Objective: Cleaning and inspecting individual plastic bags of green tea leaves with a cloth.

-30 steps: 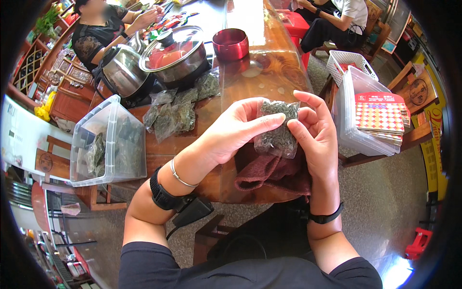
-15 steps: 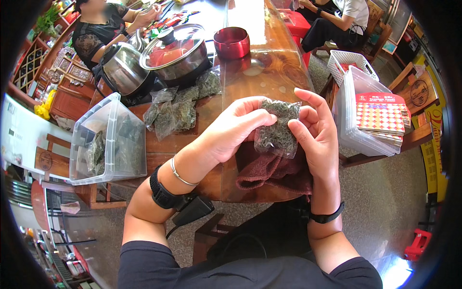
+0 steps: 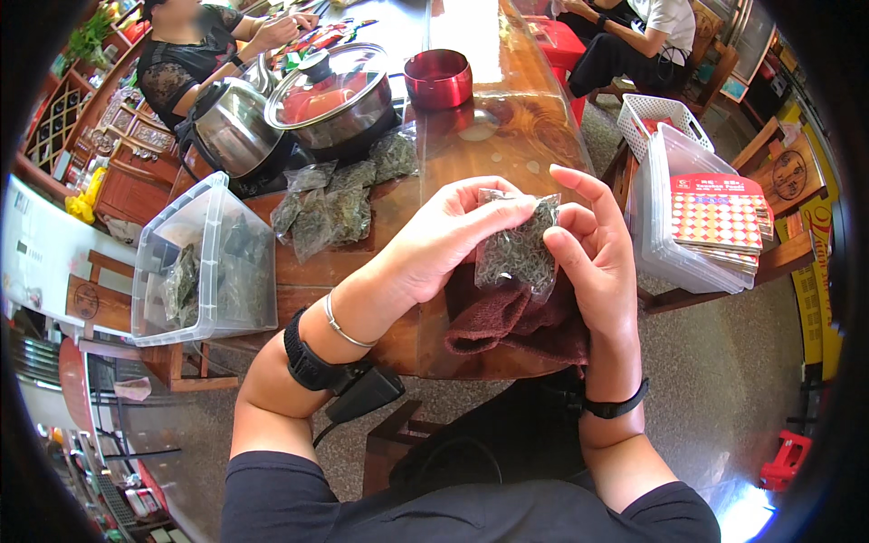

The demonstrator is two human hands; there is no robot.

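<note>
My left hand (image 3: 466, 226) is closed on a small clear packet of dried green leaves (image 3: 514, 253), with its thumb across the upper part. Close by the packet's right edge is my right hand (image 3: 593, 240), its forefinger raised and its thumb apart from the other fingers; it does not appear to grip the packet. Beneath both hands a dark red-brown cloth (image 3: 507, 324) lies on the wooden table's near edge. More such packets (image 3: 330, 213) lie together on the table to the left, in front of the pot.
Left of the table stands a clear plastic bin (image 3: 210, 290) with packets in it. A kettle (image 3: 237, 131), a glass-lidded pot (image 3: 335, 118) and a red metal bowl (image 3: 438, 80) stand farther back. At right, a tub (image 3: 656, 217) holds printed cards. Other people sit at the far side.
My left thumb has shifted up and right across the packet. The packet has turned a little, and its upper part is folded under the thumb. My right hand has barely moved.
</note>
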